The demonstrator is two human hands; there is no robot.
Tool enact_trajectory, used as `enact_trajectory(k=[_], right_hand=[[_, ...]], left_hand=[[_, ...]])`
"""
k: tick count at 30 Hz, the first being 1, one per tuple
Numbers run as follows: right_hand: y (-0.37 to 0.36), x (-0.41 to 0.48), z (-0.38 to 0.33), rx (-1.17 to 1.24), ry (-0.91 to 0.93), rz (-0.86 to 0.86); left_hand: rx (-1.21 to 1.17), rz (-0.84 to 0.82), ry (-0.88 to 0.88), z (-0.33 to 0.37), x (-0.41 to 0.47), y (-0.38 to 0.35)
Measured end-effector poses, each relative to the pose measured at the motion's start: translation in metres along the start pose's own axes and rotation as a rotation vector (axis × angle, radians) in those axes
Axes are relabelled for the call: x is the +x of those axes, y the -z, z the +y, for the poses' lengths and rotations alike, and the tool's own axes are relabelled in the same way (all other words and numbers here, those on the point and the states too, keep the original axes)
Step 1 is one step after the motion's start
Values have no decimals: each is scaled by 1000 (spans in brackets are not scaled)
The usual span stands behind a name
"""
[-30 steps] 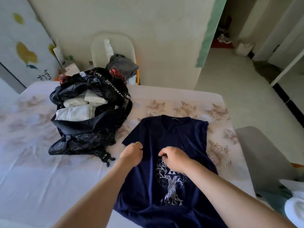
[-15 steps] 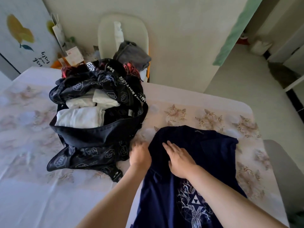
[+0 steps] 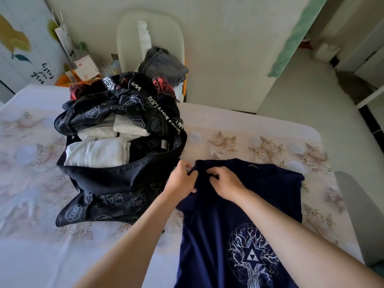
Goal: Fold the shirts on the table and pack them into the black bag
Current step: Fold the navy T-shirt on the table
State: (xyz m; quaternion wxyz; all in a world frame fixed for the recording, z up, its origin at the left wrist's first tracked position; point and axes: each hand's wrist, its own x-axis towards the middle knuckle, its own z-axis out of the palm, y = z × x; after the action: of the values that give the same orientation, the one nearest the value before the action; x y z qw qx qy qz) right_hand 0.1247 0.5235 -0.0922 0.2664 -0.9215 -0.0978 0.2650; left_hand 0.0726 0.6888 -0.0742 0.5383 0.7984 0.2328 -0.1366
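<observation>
A dark navy cotton T-shirt (image 3: 207, 225) with a white tree-in-circle print is lying face up, and its upper corner nearest the bag is bunching up in folds. Just left of it a black fabric bag (image 3: 116, 177) with white hexagon logos is sitting open, and folded white shirts (image 3: 95, 152) are lying inside.

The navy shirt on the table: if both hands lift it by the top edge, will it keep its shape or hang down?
Likely floppy: the navy shirt bunches where the left hand and right hand pinch its top edge, so it should hang down. Probably light too, since the thin cloth lies flat on the table.
</observation>
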Motion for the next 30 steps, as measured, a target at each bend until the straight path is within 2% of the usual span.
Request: enact_trajectory(k=[3,4,6,8,10,12,15,17,19,22,24,27,30], right_hand=[[17,-9,7,325,-170,46],[20,-12,11,384,-239,44],[24,-18,20,403,-345,30],[21,-21,27,320,-351,26],[14,-21,28,208,-319,26],[6,-17,23,102,-319,56],[0,-8,14,45,-320,176],[2,-2,8,88,-283,277],[5,2,9,18,-200,321],[3,8,19,-210,-94,213],[0,10,29,-278,-53,183],[-5,3,47,-390,99,357],[-12,-13,62,-430,162,485]], left_hand=[[-139,-342,92,20,0,-23],[-115,-376,82,21,-1,-28],[-18,-216,25,10,-4,-31],[224,-26,-44,-10,-12,-28],[454,-76,-81,-33,-22,-28],[570,-183,-131,-47,-32,-33],[796,-161,-307,-56,-35,-36],[843,-136,-364,-57,-35,-35],[848,-166,-390,-56,-35,-35],[892,-224,-322,-44,-31,-34],[828,-156,-306,-33,-17,-32],[739,27,-411,-14,15,-32],[807,44,-294,-1,46,-39]])
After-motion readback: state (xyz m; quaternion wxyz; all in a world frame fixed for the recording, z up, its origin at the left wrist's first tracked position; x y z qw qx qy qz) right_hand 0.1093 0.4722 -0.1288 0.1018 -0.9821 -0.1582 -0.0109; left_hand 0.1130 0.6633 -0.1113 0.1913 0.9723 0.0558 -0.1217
